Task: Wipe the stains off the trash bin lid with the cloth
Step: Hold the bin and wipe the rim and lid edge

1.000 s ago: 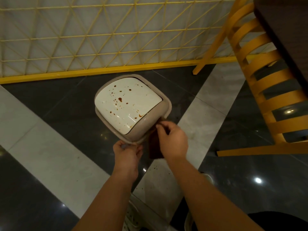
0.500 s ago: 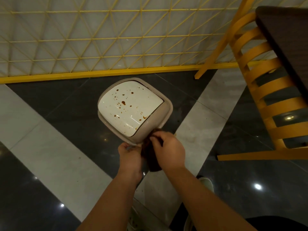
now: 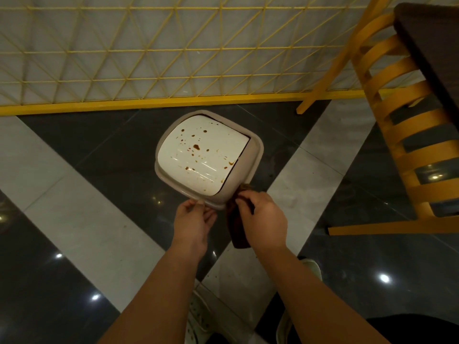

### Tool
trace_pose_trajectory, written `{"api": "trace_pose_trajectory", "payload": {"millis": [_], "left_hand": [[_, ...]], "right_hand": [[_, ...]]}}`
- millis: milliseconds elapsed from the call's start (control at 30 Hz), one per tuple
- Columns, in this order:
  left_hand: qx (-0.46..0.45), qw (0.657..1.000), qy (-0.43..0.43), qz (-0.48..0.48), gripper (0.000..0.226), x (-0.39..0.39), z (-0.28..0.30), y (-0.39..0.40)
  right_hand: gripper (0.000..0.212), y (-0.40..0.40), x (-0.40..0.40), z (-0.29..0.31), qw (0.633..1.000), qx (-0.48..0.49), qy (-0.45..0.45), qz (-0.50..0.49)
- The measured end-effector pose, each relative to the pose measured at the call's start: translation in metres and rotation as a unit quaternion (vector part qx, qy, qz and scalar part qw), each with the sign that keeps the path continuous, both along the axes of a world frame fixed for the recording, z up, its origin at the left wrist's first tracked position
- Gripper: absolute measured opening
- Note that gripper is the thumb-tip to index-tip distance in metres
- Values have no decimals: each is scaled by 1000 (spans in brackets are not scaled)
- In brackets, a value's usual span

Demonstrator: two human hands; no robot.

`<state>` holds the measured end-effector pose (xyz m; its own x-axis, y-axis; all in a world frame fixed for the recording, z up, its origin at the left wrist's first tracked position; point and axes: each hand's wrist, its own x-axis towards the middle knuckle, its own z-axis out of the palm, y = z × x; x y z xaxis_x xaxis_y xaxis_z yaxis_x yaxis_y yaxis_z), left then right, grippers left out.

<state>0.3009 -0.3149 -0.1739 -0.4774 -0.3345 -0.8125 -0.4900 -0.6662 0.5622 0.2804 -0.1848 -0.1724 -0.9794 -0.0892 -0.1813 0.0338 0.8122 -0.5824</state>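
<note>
The trash bin lid [image 3: 202, 155] sits on the dark floor tile near the yellow rail, brown stains [image 3: 196, 147] all over the white flap, so no wiping done yet. Compared to a second ago the right hand [image 3: 263, 219] has bunched the dark cloth [image 3: 237, 227] tighter, pinching it at the lid's near corner. The left hand [image 3: 192, 220] grips the near rim, steadying it. Looks ready for the first swipe.

Stained white lid [image 3: 198, 157], brown cloth [image 3: 237, 229] beside
</note>
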Motion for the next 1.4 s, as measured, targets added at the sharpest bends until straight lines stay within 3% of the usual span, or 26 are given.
{"api": "trace_pose_trajectory", "payload": {"millis": [133, 467, 633, 833, 1100, 1200, 1333, 1400], "left_hand": [[-3, 1000, 12, -19, 28, 0, -1, -1], [-44, 997, -18, -66, 19, 4, -3, 1], [-65, 994, -23, -88, 21, 6, -5, -2], [-77, 993, -7, -88, 27, 4, -4, -4], [-73, 994, -3, -82, 23, 6, -7, -11], [-80, 996, -15, -42, 30, 7, -10, -29], [-91, 993, -16, 72, 37, 18, -14, -46], [-82, 992, -13, 93, 38, 20, -16, -40]], "right_hand": [[23, -8, 15, 0, 1000, 8, -13, -1], [14, -34, 30, -4, 996, 18, 58, 63], [38, -26, 28, -5, 991, 38, 88, 93], [19, 9, 2, 1, 996, 44, 70, 14], [19, -5, 17, -4, 995, 37, 61, 71], [21, -3, 12, -2, 992, 34, 64, 103], [23, 0, 3, 0, 998, -11, 55, 2], [23, -6, 6, -2, 998, -19, 64, 12]]}}
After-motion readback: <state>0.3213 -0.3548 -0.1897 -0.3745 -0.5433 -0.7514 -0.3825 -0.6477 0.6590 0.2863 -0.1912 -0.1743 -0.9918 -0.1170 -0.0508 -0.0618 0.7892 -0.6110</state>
